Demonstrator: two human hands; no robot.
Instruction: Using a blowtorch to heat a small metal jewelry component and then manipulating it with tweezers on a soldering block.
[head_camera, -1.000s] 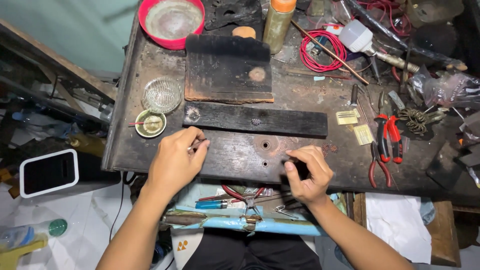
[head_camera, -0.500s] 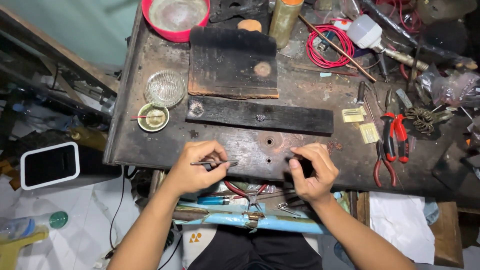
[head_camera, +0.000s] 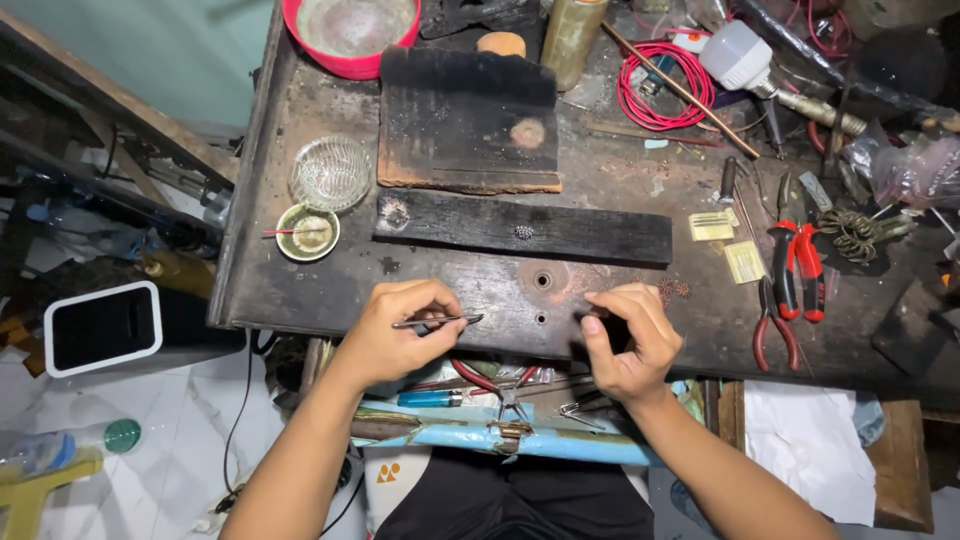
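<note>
My left hand (head_camera: 395, 330) pinches thin tweezers (head_camera: 438, 321), tips pointing right toward the drilled holes (head_camera: 541, 300) in the worn bench (head_camera: 250, 280); my right hand (head_camera: 625, 345) is curled closed, thumb against fingers, on something too small for me to make out. Both hands sit at the near edge, so I judge a slip could drop a tiny piece into the open drawer (head_camera: 500, 415) below. Free room lies between the hands; pliers (head_camera: 795, 255) crowd the right, a small dish (head_camera: 307, 232) the upper left.
</note>
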